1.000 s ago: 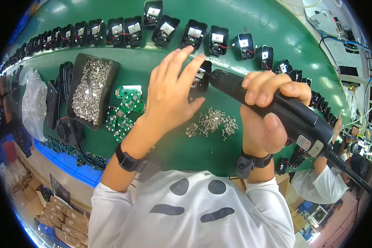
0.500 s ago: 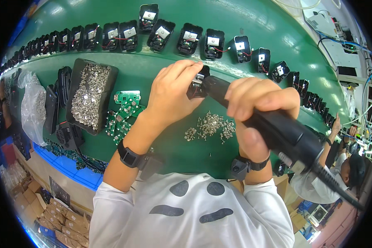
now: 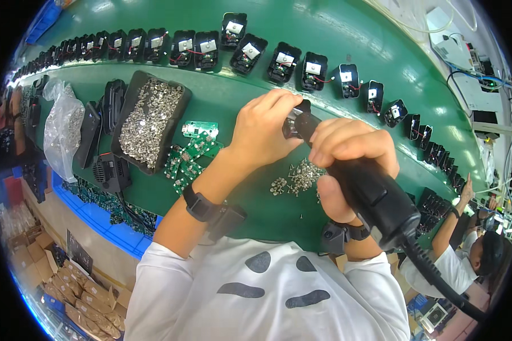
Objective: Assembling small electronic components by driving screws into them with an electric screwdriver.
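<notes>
Your right hand (image 3: 347,153) had its grip wrapped fully round the black electric screwdriver (image 3: 370,193), whose cable trailed off toward the lower right, while your left hand (image 3: 264,131) pinched a small black housing (image 3: 293,122) shut between fingers and thumb at the tool's tip, just above the green table (image 3: 335,45). Along the table's far edge ran a curved row of open black housings (image 3: 279,61), each with a small white square label inside (red wires showed in several). Left of your hands lay a black tray of silver screws (image 3: 148,122), a clear plastic bag (image 3: 62,128) beside it, and green circuit boards (image 3: 190,153) between tray and wrist. Loose screws (image 3: 296,179) sat scattered directly under the tool. Bare green table stayed open beyond your hands; brown cardboard boxes (image 3: 45,273) were stacked on the floor at the lower left.
</notes>
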### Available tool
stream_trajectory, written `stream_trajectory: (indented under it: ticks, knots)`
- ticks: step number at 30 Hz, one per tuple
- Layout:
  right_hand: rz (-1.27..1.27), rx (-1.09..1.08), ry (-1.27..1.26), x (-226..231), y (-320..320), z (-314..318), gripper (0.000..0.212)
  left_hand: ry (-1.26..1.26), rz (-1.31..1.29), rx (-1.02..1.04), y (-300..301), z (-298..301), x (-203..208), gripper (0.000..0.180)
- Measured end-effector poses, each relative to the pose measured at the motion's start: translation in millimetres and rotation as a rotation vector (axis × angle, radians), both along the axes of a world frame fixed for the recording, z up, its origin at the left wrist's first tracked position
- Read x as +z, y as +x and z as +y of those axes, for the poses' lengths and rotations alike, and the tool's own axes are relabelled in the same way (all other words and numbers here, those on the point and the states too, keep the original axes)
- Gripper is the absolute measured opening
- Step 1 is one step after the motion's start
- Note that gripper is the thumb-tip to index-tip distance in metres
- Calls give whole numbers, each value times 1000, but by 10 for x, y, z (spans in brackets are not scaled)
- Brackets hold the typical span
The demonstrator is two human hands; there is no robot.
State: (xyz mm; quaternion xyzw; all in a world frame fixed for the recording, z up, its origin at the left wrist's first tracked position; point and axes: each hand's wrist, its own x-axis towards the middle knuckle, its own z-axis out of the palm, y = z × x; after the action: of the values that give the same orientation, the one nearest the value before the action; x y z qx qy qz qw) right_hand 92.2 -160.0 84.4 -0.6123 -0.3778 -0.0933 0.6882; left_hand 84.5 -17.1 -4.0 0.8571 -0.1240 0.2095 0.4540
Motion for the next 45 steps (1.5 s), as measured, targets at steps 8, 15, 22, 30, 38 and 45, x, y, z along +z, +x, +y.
stream_trajectory:
  ticks: [8, 15, 22, 30, 38, 45]
  knots:
    - [27, 11, 201, 191, -250, -453, 40, 232, 79, -66, 48, 153, 239, 74]
    - [545, -241, 125, 248, -670, -886, 38, 595, -84, 124, 1159, 748, 598, 65]
    - [524, -284, 208, 133, -664, -1106, 38, 721, 371, -81, 1585, 654, 490, 69]
    - [344, -411, 270, -50, -545, -1344, 38, 331, -10, 60, 889, 504, 563, 39]
    - [347, -305, 350, -117, -380, -1343, 33, 333, 2, -192, -877, -928, 306, 40]
    - [286, -305, 361, 133, -659, -1435, 34, 424, -154, -95, -814, -1488, 257, 38]
